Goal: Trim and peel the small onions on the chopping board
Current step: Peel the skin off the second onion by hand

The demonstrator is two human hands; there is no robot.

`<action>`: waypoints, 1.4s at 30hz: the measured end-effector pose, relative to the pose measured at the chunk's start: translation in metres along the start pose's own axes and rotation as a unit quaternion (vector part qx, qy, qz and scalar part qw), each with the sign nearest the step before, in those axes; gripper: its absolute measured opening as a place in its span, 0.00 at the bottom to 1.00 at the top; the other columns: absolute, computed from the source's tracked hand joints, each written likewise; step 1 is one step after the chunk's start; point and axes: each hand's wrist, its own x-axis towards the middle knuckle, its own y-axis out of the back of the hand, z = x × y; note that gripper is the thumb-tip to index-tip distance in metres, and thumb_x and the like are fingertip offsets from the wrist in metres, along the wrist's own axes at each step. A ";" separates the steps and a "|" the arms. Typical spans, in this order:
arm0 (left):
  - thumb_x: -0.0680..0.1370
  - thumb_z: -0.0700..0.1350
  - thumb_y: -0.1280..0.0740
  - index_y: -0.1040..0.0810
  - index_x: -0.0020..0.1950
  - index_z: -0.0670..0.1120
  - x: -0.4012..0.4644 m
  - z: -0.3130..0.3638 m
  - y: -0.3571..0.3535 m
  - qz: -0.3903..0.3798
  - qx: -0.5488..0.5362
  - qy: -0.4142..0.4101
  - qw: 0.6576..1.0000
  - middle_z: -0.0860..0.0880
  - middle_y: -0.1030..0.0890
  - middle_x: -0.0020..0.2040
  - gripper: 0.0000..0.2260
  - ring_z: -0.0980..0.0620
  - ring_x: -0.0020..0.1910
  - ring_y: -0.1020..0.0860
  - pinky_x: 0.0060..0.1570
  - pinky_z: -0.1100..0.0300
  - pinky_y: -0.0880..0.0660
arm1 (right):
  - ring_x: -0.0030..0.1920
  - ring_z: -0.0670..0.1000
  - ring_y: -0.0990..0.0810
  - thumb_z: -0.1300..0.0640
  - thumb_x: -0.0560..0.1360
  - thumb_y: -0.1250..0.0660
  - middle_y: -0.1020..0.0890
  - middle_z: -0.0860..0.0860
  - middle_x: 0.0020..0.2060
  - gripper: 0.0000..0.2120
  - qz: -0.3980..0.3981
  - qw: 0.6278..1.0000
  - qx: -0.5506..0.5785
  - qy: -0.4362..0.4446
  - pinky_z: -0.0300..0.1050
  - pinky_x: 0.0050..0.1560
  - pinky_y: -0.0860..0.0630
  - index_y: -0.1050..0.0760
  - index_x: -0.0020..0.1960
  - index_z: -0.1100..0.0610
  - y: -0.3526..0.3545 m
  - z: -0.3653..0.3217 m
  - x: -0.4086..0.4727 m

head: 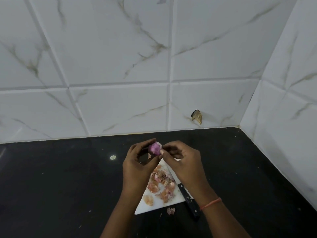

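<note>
Left hand [137, 162] cups a small purple onion [154, 148] in curled fingertips, lifted above the chopping board [158, 202], likely to turn it freely. At the onion's 3 o'clock, right hand [181, 162] pinches a skin flap to strip it. Peels [162, 184] litter the board. Knife [188, 200] lies at its 4 o'clock edge, set aside within reach.

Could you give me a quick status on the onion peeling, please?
Left hand holds onion; right hand pinches its skin. Peels piled on board. Knife idle by board. Nothing in the way.
</note>
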 end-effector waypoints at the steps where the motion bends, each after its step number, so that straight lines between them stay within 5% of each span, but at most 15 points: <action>1: 0.70 0.35 0.22 0.18 0.60 0.53 0.000 0.001 0.000 -0.001 0.011 -0.009 1.000 0.52 0.19 0.57 0.22 0.57 0.56 0.19 0.53 0.68 0.22 | 0.45 0.41 0.17 0.55 0.73 0.27 0.17 0.42 0.42 0.06 0.010 1.000 -0.002 0.005 0.34 0.48 0.21 0.19 0.49 0.52 -0.001 -0.001 -0.001; 13: 0.69 0.35 0.21 0.18 0.58 0.54 0.010 0.003 0.002 -0.039 0.014 -0.034 0.999 0.51 0.20 0.56 0.23 0.56 0.56 0.19 0.51 0.70 0.22 | 0.40 0.42 0.18 0.62 0.73 0.28 0.18 0.44 0.37 0.01 0.056 0.998 -0.035 0.009 0.33 0.41 0.22 0.19 0.45 0.58 -0.001 -0.004 0.009; 19: 0.69 0.33 0.21 0.18 0.59 0.53 0.015 0.005 0.004 -0.052 -0.005 -0.027 0.998 0.50 0.20 0.56 0.23 0.59 0.56 0.20 0.50 0.72 0.23 | 0.47 0.41 0.17 0.60 0.79 0.35 0.16 0.43 0.45 0.08 0.082 0.996 -0.017 -0.024 0.37 0.47 0.20 0.20 0.55 0.54 -0.003 -0.004 0.009; 24: 0.69 0.34 0.22 0.18 0.60 0.50 0.018 0.005 0.004 -0.038 -0.003 -0.023 0.999 0.51 0.20 0.56 0.21 0.58 0.54 0.19 0.50 0.72 0.24 | 0.48 0.41 0.17 0.60 0.75 0.28 0.16 0.42 0.45 0.08 0.044 0.998 -0.034 -0.015 0.36 0.50 0.21 0.19 0.53 0.52 -0.007 -0.006 0.004; 32: 0.68 0.33 0.21 0.18 0.57 0.50 0.026 0.006 0.010 -0.044 -0.005 -0.030 0.999 0.50 0.20 0.55 0.22 0.60 0.55 0.19 0.49 0.73 0.24 | 0.48 0.40 0.20 0.54 0.78 0.33 0.19 0.41 0.45 0.05 0.041 0.988 -0.143 0.038 0.36 0.48 0.21 0.22 0.53 0.52 -0.015 -0.005 0.010; 42: 0.69 0.27 0.24 0.21 0.56 0.49 0.030 -0.012 0.021 -0.112 -0.118 0.011 0.987 0.55 0.16 0.54 0.23 0.54 0.56 0.18 0.51 0.67 0.22 | 0.39 0.43 0.21 0.61 0.74 0.30 0.21 0.45 0.37 0.05 0.071 0.986 -0.146 -0.040 0.40 0.40 0.22 0.25 0.44 0.54 -0.014 0.009 0.024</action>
